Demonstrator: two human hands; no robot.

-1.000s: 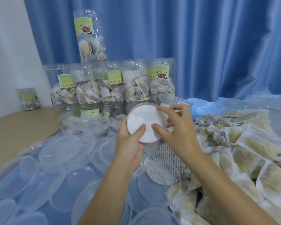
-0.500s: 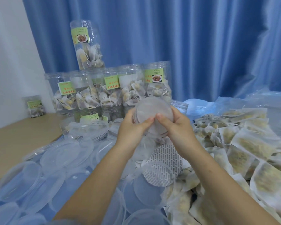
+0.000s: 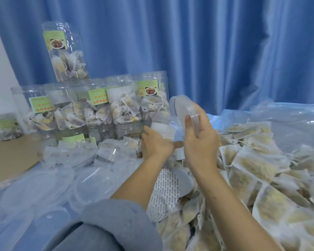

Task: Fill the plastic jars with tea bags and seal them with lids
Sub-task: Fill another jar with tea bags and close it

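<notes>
my right hand pinches the lid on edge; left hand closes on a jar, i think. level the lid before screwing.

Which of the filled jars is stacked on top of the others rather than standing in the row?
The lone jar at upper left, with a green picture label. It stands on the row of jars beneath it; every other filled jar sits lower.

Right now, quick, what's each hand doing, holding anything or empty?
Left hand: closed around a jar among the tea bags, mostly hidden by the hand.
Right hand: closed on a clear plastic lid, held on edge.
</notes>
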